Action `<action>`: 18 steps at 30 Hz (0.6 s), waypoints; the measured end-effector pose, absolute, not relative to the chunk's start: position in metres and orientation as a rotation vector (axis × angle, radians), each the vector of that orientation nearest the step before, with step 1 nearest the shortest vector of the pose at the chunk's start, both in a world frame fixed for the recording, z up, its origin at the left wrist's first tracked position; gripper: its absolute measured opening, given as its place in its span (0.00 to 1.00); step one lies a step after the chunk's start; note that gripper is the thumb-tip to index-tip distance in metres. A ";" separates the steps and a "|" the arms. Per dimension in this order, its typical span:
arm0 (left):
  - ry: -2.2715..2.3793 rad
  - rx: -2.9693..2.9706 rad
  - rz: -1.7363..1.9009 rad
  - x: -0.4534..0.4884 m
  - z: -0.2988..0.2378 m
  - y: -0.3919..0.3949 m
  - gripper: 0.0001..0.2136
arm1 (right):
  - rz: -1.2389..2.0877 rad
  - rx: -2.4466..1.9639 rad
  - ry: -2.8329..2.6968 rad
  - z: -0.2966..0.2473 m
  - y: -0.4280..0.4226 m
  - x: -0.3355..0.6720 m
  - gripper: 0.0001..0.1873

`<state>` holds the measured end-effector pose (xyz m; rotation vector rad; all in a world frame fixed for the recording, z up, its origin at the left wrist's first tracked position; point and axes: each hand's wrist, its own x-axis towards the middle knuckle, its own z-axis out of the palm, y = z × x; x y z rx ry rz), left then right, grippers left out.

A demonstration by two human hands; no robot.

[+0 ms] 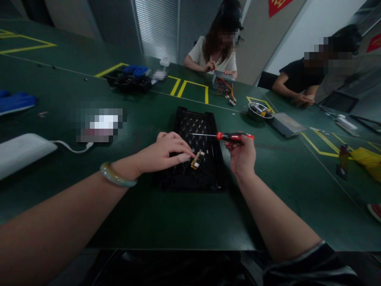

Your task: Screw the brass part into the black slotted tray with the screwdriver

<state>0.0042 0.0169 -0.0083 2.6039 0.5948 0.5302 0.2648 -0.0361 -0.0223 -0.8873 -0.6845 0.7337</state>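
Observation:
A black plastic panel (198,180) with rows of small holes lies on the table in front of me. On it sits a small tan circuit board (195,160) with white connectors, tilted. My left hand (171,151) reaches over the panel's left side, fingers stretched out, fingertips at the board's left edge; I cannot tell whether they press on it. My right hand (244,155) is wrapped around the red and black handle of a screwdriver (229,136) at the panel's right. The screwdriver's thin shaft points left above the panel, apart from the board.
Across the green table (143,222), one person handles a grey metal box (223,77) with coloured wires; another sits to the right. A metal bowl (259,113) and a grey flat box (287,124) stand right. A black tray (127,83) and white device (24,153) are left.

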 end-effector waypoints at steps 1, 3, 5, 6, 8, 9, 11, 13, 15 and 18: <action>0.589 2.614 0.532 0.007 -0.007 0.013 0.13 | 0.748 -0.887 -0.692 -0.025 -0.034 0.264 0.13; 0.587 2.633 0.480 0.011 -0.006 0.005 0.14 | 0.772 -0.884 -0.707 -0.030 -0.031 0.262 0.14; 0.648 2.628 0.435 0.015 -0.006 0.000 0.15 | 0.795 -0.883 -0.724 -0.034 -0.027 0.261 0.14; 0.684 2.626 0.422 0.017 -0.006 -0.001 0.16 | 0.805 -0.884 -0.732 -0.035 -0.026 0.261 0.14; 0.737 2.641 0.413 0.020 -0.006 -0.001 0.16 | 0.818 -0.884 -0.742 -0.036 -0.023 0.262 0.14; 0.738 2.661 0.407 0.021 -0.005 -0.001 0.16 | 0.820 -0.884 -0.743 -0.037 -0.022 0.262 0.14; 0.691 2.725 0.366 0.024 -0.002 0.000 0.15 | 0.819 -0.885 -0.742 -0.037 -0.021 0.263 0.13; 0.603 2.817 0.294 0.028 0.003 0.002 0.18 | 0.819 -0.890 -0.742 -0.038 -0.021 0.263 0.14; 0.514 2.935 0.237 0.033 0.008 0.005 0.23 | 0.820 -0.892 -0.744 -0.038 -0.021 0.263 0.14; 0.375 3.115 0.212 0.043 0.015 0.012 0.24 | 0.820 -0.892 -0.748 -0.038 -0.021 0.263 0.15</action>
